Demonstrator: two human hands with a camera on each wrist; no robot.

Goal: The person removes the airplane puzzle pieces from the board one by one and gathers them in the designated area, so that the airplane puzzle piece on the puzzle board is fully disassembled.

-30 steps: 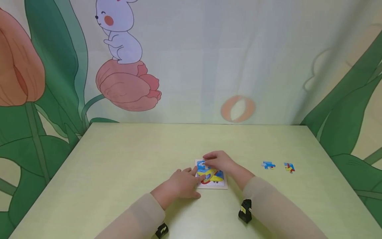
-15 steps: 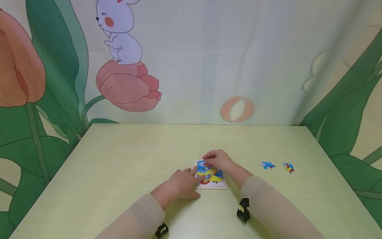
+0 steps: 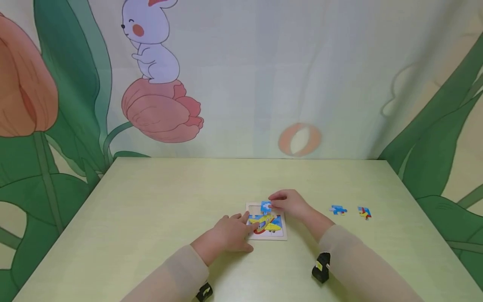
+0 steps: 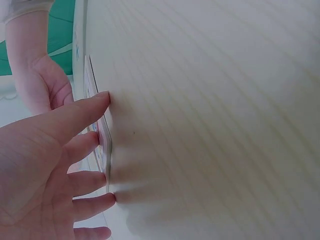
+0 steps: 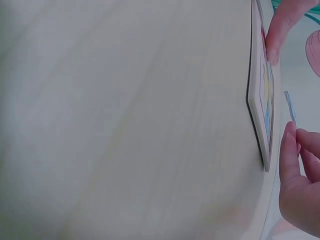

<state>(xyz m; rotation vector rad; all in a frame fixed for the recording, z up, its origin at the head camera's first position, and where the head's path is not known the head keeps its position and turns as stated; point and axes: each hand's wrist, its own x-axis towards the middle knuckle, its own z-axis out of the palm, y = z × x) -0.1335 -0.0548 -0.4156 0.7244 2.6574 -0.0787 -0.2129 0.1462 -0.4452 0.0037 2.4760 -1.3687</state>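
Observation:
A small square puzzle board (image 3: 279, 239) with a pale wooden rim lies on the table, its lower part filled with a yellow airplane picture (image 3: 269, 226). Bare wood shows at its upper left. My left hand (image 3: 233, 233) rests at the board's left edge, index finger extended over the picture. In the left wrist view, the spread fingertips (image 4: 94, 182) line the board's edge. Between thumb and fingers, my right hand (image 3: 292, 204) pinches a blue-and-white puzzle piece (image 3: 266, 206) over the upper middle of the board. The right wrist view shows this piece (image 5: 290, 106) edge-on, raised above the board.
Two loose puzzle pieces lie to the right on the table (image 3: 170, 197): a mostly blue one (image 3: 338, 209) and a blue, yellow and red one (image 3: 364, 212). Behind the table's far edge hangs a curtain (image 3: 234, 84) printed with a rabbit and flowers.
My right hand has moved right with the puzzle piece, from the board's upper left toward its upper middle, baring wood there. The left hand stays in place.

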